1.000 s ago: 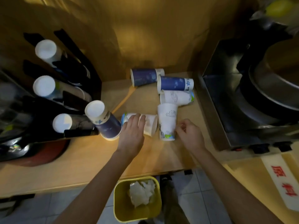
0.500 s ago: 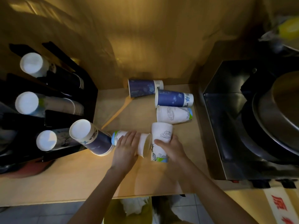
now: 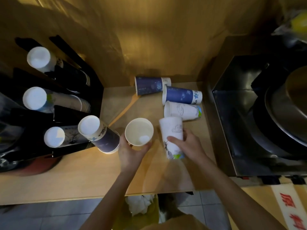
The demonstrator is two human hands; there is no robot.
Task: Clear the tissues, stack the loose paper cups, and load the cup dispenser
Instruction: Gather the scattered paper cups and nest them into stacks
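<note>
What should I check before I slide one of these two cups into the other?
1. Left hand grips the open white paper cup, mouth facing up: ok.
2. Right hand grips the white printed paper cup: ok.
3. Open cup free of tissue or other debris: ok.
4. The two held cups apart, with a gap between them: ok.
5. Printed cup lined up over the open mouth: not ok, it is beside it.
6. Three loose cups lying on the wooden counter, the nearest a white sideways cup, clear of the hands: ok.
</note>
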